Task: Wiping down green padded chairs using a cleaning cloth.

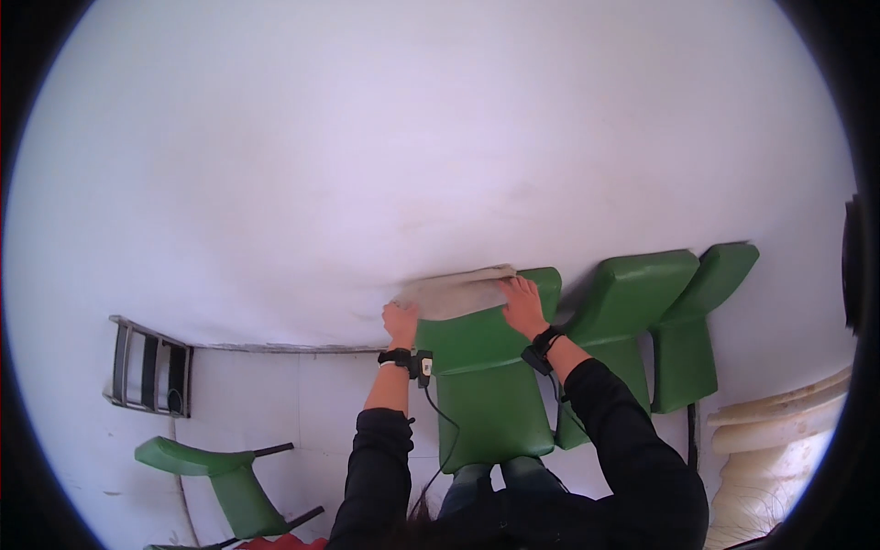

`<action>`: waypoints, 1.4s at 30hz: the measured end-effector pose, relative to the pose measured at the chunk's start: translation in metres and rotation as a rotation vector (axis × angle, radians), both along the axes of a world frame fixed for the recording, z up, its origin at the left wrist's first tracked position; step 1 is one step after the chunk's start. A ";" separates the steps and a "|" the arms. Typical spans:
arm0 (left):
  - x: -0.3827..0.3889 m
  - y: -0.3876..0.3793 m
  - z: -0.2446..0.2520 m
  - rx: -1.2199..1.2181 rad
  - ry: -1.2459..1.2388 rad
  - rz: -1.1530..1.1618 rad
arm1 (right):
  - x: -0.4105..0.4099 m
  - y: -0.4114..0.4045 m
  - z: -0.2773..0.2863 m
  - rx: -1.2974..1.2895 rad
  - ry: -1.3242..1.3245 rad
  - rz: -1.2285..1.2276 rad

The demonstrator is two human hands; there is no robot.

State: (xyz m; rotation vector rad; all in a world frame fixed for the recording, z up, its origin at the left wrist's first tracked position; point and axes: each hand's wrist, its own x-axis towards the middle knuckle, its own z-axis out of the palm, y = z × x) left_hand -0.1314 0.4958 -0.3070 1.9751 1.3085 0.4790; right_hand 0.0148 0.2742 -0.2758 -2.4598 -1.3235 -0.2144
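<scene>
A beige cloth (457,294) lies folded over the top of a green padded chair's backrest (474,333), against the white wall. My left hand (401,322) grips the cloth's left end, with the fingers curled around it. At the right end, my right hand (522,302) presses on the cloth with its fingertips; its thumb reaches onto the cloth too. The chair's seat (491,416) is in front of my legs. Each wrist wears a black strap with a small device and a cable.
Two more green chairs (646,295) stand to the right along the wall (440,137). A metal rack (148,368) stands at the left. Another green chair (240,488) is at the lower left. Yellowish curtain fabric (763,433) hangs at the lower right.
</scene>
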 end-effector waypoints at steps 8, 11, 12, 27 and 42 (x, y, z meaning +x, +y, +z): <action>0.004 -0.030 0.002 0.510 -0.039 -0.304 | -0.002 0.025 -0.001 -0.013 0.020 0.071; 0.013 -0.039 0.003 0.533 0.152 -0.643 | -0.002 0.027 -0.010 0.054 -0.071 0.088; 0.018 -0.040 0.005 0.524 0.200 -0.685 | 0.001 0.025 -0.013 0.068 -0.063 0.071; 0.022 -0.039 -0.012 0.515 0.194 -0.679 | 0.005 0.041 0.003 -0.182 0.110 0.017; 0.015 -0.040 0.000 0.522 0.165 -0.767 | -0.014 0.052 -0.004 -0.242 0.175 -0.053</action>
